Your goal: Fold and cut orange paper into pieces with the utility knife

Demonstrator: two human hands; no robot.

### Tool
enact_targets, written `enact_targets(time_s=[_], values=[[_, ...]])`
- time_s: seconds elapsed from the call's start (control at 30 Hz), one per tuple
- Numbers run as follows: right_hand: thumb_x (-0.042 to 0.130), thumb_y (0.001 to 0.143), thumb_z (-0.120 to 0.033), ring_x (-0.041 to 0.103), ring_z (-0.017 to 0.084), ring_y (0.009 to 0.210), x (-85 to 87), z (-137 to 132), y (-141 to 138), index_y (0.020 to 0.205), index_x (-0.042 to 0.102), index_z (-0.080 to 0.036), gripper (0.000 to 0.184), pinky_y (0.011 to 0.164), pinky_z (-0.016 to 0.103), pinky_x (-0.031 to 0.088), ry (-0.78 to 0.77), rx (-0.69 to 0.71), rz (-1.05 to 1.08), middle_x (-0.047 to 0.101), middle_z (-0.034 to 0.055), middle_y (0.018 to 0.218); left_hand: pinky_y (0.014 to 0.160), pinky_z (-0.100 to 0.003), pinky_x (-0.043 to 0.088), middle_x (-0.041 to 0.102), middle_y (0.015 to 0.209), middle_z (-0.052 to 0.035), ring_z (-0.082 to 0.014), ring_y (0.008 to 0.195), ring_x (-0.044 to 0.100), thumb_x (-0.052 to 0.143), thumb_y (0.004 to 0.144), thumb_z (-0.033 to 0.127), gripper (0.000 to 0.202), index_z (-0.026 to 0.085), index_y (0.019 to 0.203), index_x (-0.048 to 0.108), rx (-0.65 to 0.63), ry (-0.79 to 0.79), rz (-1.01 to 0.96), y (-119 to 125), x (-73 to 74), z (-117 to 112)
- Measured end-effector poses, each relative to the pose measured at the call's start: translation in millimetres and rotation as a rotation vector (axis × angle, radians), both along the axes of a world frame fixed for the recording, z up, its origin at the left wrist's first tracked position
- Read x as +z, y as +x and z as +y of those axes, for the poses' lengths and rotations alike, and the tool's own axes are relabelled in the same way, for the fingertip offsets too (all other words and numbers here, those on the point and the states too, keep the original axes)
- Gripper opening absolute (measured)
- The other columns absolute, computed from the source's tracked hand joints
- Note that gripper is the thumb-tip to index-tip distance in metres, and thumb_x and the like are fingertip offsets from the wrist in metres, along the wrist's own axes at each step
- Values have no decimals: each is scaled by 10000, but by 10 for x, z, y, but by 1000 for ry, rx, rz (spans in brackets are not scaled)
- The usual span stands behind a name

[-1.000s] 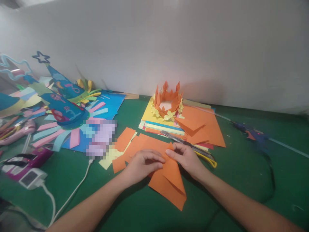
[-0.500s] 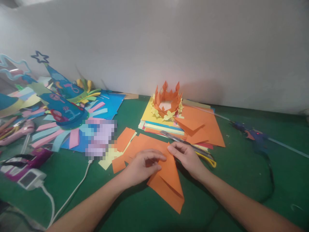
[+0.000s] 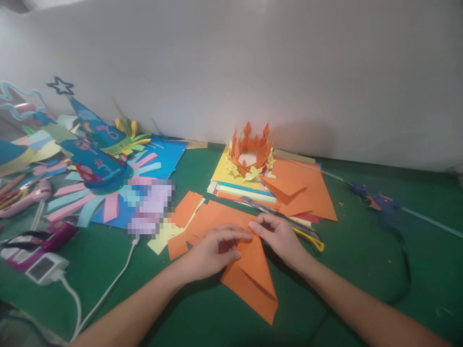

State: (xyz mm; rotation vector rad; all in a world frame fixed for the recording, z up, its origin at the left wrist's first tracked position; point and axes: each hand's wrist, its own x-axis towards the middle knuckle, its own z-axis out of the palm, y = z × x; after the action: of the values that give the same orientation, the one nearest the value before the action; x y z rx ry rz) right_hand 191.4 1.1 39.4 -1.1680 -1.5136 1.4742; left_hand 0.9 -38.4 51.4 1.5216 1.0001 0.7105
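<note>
A folded sheet of orange paper (image 3: 253,284) lies at a slant under my hands, its crease running down toward the lower right corner. My right hand (image 3: 278,236) pinches the sheet's upper edge between thumb and index finger. Over the sheet's left side rests my left hand (image 3: 217,250), fingers curved and thumb apart from the index finger. More orange paper (image 3: 213,214) lies flat just beyond the left hand. Scissors with a yellow handle (image 3: 314,241) and a grey cutter-like tool (image 3: 267,207) lie beyond the right hand, partly covered by it.
An orange paper crown (image 3: 251,154) sits on stacked coloured paper (image 3: 242,191). Blue cone hats (image 3: 97,161) stand at left, near a pixelated object (image 3: 152,207) on a white cable. A purple power strip (image 3: 43,246) is lower left, a blue glue gun (image 3: 383,202) at right.
The folded sheet's lower corner has shifted slightly down and to the right. My right hand has moved a little left along the upper edge; the left hand stays nearly still.
</note>
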Motion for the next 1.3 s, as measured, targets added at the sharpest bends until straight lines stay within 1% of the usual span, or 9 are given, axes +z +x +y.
enact_targets(time_s=[0.2,0.37,0.5,0.63,0.77,0.93,1.07,1.2,1.3], values=[[694,694,-496,480,125,606,4,7,13,675,552,-193,336,602,267,413,-46,-3,41,540,-26,638,732,-263,451,579,1211,-64,-124,789,535,558,770,95,377,248,1101,656,-28,11,4,-12,-40,-7],[644,752,-502,461,112,571,10,20,32,672,538,-193,336,571,252,405,-54,45,48,508,-32,611,772,-270,448,589,1206,-64,-147,873,556,553,767,77,399,248,1117,644,-30,26,-3,-18,-74,-9],[655,736,-502,450,113,576,-1,24,31,653,528,-194,343,579,257,399,-39,32,49,505,-34,613,750,-254,454,590,1194,-60,-136,845,568,572,772,101,346,242,1074,667,-31,-12,0,-17,-85,-14],[661,727,-497,407,104,552,-15,26,26,634,504,-195,352,546,250,361,-44,-3,46,461,-45,583,737,-245,455,632,1099,-54,-152,865,587,580,796,157,234,222,982,706,-27,-59,59,-10,-74,-14],[663,720,-500,384,103,551,-12,26,19,626,499,-195,359,551,252,347,-32,-10,29,440,-49,575,688,-242,449,673,939,-47,-148,778,583,560,817,178,218,200,977,707,-56,-58,112,-11,-47,-14],[667,722,-484,409,108,567,26,-2,3,620,512,-189,349,570,257,353,-27,15,36,470,-39,588,785,-258,449,635,1147,-34,-158,909,580,541,792,106,400,257,1152,631,-94,-44,103,-36,-38,-30],[662,735,-426,400,100,534,39,-23,5,617,529,-184,301,543,250,333,-59,25,87,466,-46,552,801,-265,448,603,1201,-36,-166,970,561,520,789,82,485,284,1227,573,-128,-34,114,-46,-2,-44],[648,730,-353,367,84,487,17,-28,-7,586,515,-183,260,493,237,295,-121,5,166,427,-59,518,781,-252,447,580,1216,-39,-147,915,545,525,781,74,515,284,1250,555,-160,-33,106,-50,45,-56],[643,723,-361,358,79,463,-7,-32,-28,593,492,-190,263,466,227,279,-176,3,200,398,-69,507,765,-245,437,563,1231,-35,-123,840,518,526,768,57,559,302,1270,536,-178,-24,79,-60,58,-58]])
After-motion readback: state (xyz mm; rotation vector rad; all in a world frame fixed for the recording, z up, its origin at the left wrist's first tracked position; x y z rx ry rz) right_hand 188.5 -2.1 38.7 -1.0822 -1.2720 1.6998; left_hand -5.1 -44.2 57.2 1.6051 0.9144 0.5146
